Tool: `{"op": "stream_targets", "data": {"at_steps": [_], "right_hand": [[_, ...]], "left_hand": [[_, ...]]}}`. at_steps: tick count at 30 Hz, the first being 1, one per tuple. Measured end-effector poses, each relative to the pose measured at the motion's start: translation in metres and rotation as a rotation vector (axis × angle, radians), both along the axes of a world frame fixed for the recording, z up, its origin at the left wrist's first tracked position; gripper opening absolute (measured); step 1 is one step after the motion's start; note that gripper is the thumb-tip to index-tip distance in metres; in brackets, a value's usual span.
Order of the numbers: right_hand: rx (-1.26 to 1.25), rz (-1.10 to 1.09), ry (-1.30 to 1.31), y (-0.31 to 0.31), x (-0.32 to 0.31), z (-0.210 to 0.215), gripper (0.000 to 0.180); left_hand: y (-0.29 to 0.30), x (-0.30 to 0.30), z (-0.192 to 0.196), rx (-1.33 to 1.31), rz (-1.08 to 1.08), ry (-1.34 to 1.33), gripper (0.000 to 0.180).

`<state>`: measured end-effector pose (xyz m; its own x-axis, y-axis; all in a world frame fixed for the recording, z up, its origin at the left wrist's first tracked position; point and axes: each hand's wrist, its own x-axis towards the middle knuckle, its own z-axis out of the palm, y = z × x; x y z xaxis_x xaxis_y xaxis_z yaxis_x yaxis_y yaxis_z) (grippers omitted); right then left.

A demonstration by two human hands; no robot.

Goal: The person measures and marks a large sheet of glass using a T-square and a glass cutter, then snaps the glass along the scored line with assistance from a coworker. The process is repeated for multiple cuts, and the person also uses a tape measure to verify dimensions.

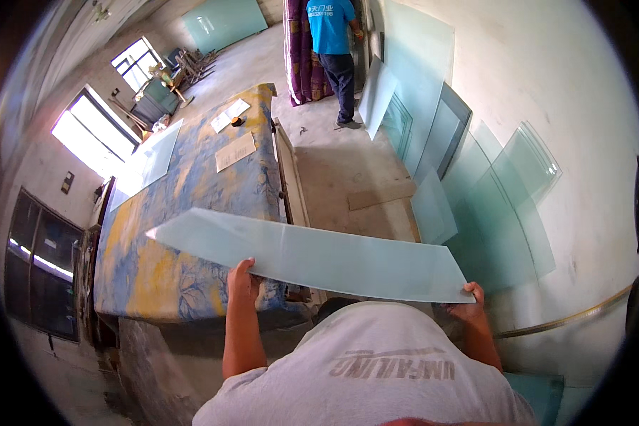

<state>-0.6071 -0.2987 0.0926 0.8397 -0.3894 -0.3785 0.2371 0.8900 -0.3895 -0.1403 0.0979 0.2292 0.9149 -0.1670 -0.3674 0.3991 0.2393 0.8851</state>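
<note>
A long, pale frosted glass pane (334,257) lies across both my hands in front of my body. My left hand (243,282) grips its near edge left of the middle, thumb on top and the other fingers hidden underneath. At the pane's right end my right hand (470,301) is closed round the corner, its thumb on the upper face. The left end of the pane reaches out over a table (149,273) covered with a blue and yellow patterned cloth; whether it touches the cloth I cannot tell.
Several glass sheets (504,213) lean on the right wall. On the table are another glass sheet (149,163), a brown paper (236,152) and a white paper (230,115). A person in a blue shirt (331,27) stands at the back beside a purple curtain (302,64).
</note>
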Motion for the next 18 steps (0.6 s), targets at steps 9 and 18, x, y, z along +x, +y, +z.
{"op": "stream_targets", "data": {"at_steps": [9, 18], "right_hand": [[0.101, -0.13, -0.035, -0.017, -0.003, -0.048, 0.064], [0.055, -0.288, -0.09, -0.076, 0.151, 0.014, 0.056]], "left_hand": [[-0.13, 0.051, 0.043, 0.105, -0.223, -0.119, 0.038], [-0.26, 0.192, 0.051, 0.094, -0.309, -0.138, 0.038]]}}
